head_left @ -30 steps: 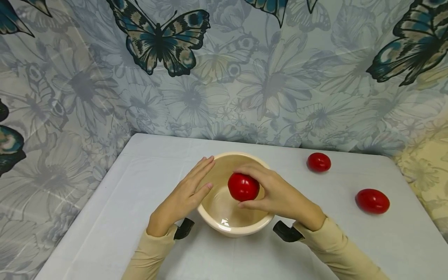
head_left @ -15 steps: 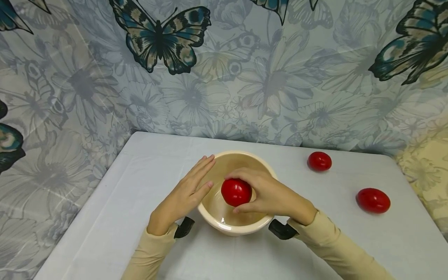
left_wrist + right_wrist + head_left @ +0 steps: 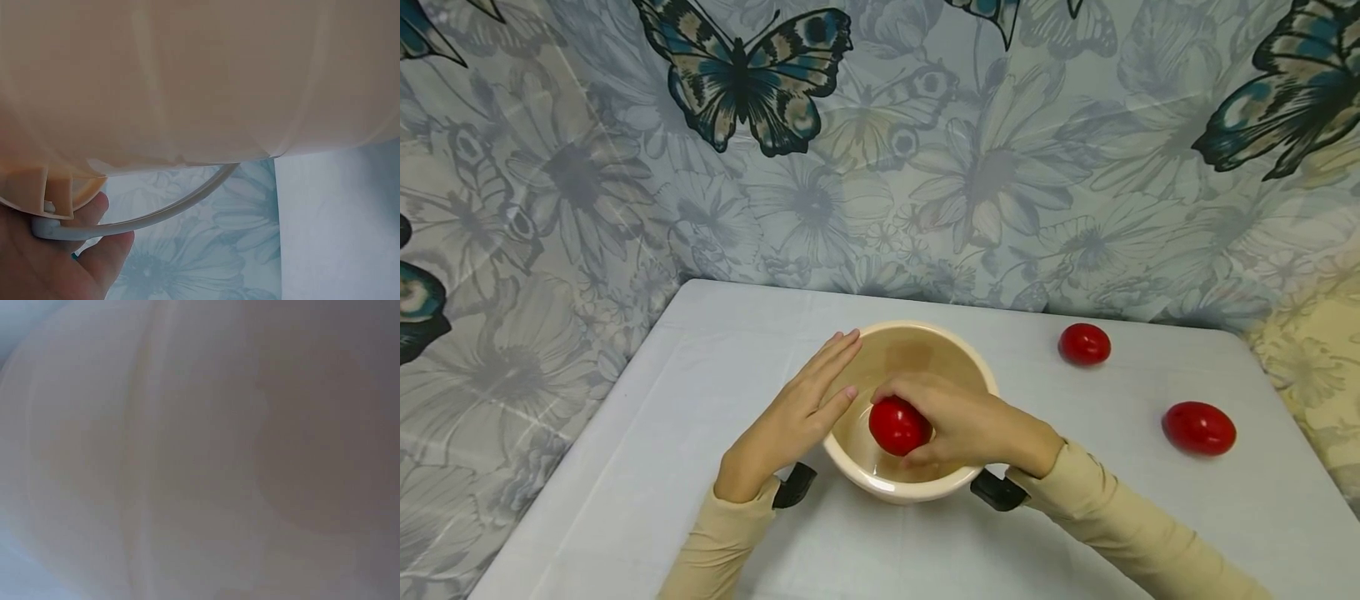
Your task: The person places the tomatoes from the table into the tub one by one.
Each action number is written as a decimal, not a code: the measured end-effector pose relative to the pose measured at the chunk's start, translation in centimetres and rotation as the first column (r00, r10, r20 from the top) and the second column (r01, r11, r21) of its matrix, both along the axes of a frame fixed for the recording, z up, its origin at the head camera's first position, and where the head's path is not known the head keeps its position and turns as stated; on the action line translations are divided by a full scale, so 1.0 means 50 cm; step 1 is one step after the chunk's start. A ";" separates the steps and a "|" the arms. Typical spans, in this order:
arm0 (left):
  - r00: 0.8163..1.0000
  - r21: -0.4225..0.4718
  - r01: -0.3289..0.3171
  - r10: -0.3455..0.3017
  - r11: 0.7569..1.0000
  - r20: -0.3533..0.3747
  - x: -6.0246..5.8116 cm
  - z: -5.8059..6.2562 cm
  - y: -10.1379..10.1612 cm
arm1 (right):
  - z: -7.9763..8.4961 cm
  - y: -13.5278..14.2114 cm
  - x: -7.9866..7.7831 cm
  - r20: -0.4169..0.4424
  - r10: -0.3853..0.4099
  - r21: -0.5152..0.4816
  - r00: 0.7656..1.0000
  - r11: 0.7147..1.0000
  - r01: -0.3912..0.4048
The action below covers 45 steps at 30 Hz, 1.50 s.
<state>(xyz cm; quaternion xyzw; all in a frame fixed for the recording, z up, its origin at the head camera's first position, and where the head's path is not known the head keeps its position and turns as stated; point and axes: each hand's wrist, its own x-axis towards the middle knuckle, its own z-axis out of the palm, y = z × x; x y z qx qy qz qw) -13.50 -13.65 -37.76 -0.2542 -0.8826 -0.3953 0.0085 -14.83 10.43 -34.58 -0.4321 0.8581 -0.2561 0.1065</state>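
A cream plastic bucket [image 3: 955, 342] stands on the table, its grey carrying handle [image 3: 156, 215] hanging at the side in the left wrist view. My right hand [image 3: 962, 417] reaches down inside it and grips a glossy red egg-shaped object [image 3: 898, 427] between thumb and fingers. The palm hides that object's right side. At the bucket's left rim my left hand [image 3: 793, 417] lies with straight fingers, thumb overlapping the opening. In the left wrist view its fingers [image 3: 109, 256] sit by the handle's pivot. Only the blurred bucket wall [image 3: 200, 456] fills the right wrist view.
Two more glossy red egg-shaped objects lie on the white-covered table [image 3: 715, 333]: one at the back right [image 3: 1084, 344], another nearer at the right [image 3: 1198, 428]. A butterfly-and-flower patterned cloth [image 3: 812, 217] rises behind the table and along its left side.
My right hand has moved left and lower into the bucket, carrying the red egg-shaped object. The left hand keeps its place at the rim.
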 end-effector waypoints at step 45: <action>1.000 0.035 0.003 -0.003 0.999 0.005 0.001 -0.003 0.002 | -0.002 -0.011 -0.001 0.094 0.022 0.256 0.995 0.966 -0.045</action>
